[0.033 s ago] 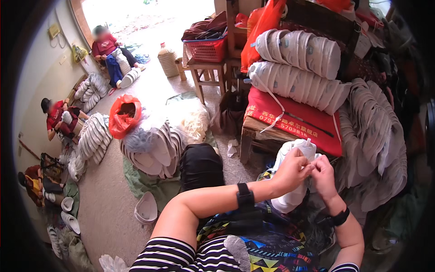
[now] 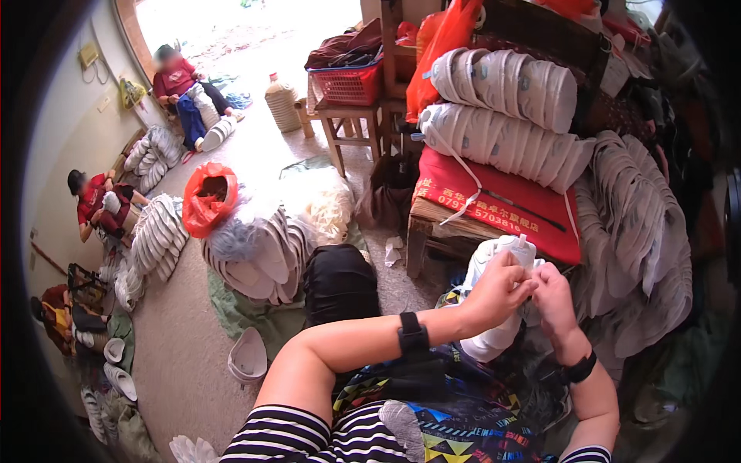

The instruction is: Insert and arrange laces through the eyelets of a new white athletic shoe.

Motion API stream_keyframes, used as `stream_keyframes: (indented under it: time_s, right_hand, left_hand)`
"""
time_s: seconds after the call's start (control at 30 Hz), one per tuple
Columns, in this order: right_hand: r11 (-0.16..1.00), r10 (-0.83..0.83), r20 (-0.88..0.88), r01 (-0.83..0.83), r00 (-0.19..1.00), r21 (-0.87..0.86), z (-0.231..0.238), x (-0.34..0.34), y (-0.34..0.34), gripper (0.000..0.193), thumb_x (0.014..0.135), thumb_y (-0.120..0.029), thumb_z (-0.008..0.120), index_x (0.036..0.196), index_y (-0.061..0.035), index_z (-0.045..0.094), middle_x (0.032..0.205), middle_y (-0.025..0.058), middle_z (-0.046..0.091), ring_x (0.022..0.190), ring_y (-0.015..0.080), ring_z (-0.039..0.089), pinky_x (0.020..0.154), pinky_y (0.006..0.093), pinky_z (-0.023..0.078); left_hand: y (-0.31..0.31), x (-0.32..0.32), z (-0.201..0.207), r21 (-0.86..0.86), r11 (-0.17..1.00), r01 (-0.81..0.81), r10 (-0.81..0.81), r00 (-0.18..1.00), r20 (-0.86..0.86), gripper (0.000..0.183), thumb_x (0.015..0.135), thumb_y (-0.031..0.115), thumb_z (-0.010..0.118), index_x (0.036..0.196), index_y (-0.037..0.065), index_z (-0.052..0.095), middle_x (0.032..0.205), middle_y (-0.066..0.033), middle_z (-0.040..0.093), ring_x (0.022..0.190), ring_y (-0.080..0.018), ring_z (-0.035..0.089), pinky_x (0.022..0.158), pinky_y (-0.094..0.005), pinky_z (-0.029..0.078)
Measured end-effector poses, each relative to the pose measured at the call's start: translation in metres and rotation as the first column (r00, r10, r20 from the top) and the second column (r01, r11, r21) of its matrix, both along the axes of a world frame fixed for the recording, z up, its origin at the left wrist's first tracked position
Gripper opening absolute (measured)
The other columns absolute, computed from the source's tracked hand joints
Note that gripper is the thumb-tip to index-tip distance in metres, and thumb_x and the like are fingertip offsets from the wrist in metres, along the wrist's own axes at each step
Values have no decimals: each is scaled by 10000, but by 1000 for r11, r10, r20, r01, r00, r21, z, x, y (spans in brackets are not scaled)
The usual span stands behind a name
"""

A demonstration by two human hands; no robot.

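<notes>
In front of my lap stands a white shoe upper (image 2: 488, 339), partly hidden by my hands and forearm. My left hand (image 2: 498, 295) is bent over it, its fingers closed in a pinch. Close against those fingertips, my right hand (image 2: 554, 299) is closed too, thumb and fingers pressed together. Whatever lies between the fingertips is too small to make out. Beneath the upper, a dark apron with a bright pattern (image 2: 455, 393) covers my lap.
Two rows of nested white shoe uppers (image 2: 502, 143) lie on a red bag (image 2: 486, 204) atop a wooden table (image 2: 417, 243). More uppers (image 2: 641, 231) hang at the right. A pile of uppers (image 2: 258, 258), a red plastic bag (image 2: 208, 199) and a single upper (image 2: 248, 355) are left. Several people sit farther left.
The whole view has shifted very slightly. Both hands keep the same pinched pose at the white shoe upper.
</notes>
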State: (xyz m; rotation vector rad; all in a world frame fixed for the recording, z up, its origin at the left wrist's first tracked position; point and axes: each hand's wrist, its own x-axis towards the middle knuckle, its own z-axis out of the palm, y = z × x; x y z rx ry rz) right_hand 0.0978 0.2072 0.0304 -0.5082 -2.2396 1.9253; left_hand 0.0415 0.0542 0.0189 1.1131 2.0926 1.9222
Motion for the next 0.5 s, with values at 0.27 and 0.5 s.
stream_keyframes:
  time_s: [0.27,0.5]
  right_hand:
    - [719,312,-165,-119,936,685,20,-15,10,158,899,-205,632,848,-58,611,831,41,524,689,162,583,590,304,487]
    - [451,406,147,-337,902,826,10,1,21,200,822,-211,675,800,-23,611,971,117,506,829,297,616,707,406,496]
  left_hand:
    - [-18,-24,-5,105,994,3,-59,842,536,163,995,209,545,945,67,608,732,15,600,576,-35,490,517,-184,395]
    - [-24,-23,-18,159,987,8,-111,751,651,176,1007,205,526,1040,34,551,828,-29,626,623,-60,570,580,-205,473]
